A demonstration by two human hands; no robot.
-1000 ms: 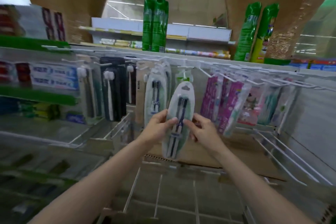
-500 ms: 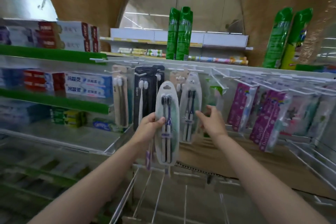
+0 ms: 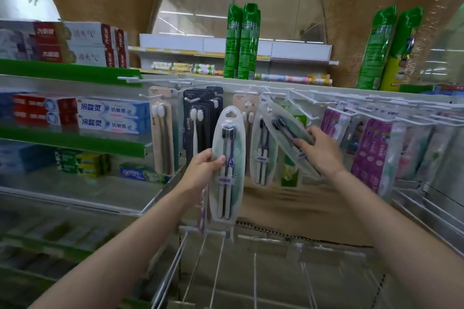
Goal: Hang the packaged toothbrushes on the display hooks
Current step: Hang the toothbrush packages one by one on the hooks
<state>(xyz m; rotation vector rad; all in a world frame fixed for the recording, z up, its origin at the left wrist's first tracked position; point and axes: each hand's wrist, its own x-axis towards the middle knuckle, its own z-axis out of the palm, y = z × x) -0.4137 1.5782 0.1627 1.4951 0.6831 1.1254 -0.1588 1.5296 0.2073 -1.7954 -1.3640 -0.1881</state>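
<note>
My left hand (image 3: 200, 170) grips an oval clear pack of two dark toothbrushes (image 3: 227, 165), held upright in front of the hook rail, with its hang hole at the top. My right hand (image 3: 319, 150) grips a second matching pack (image 3: 283, 128), tilted with its top end up by the white display hooks (image 3: 273, 94). A third matching pack (image 3: 262, 150) hangs straight down between the two. Whether the tilted pack's hole sits on a hook is hidden.
Beige (image 3: 162, 133) and black (image 3: 198, 120) toothbrush packs hang to the left, purple and pink packs (image 3: 371, 153) on hooks to the right. Toothpaste boxes (image 3: 110, 115) fill the left shelves. Green spray cans (image 3: 242, 40) stand on top. A wire basket (image 3: 251, 271) lies below.
My right hand has taken hold of a second pack and tilted it up toward the hooks. The left hand still holds its pack, now a little lower left.
</note>
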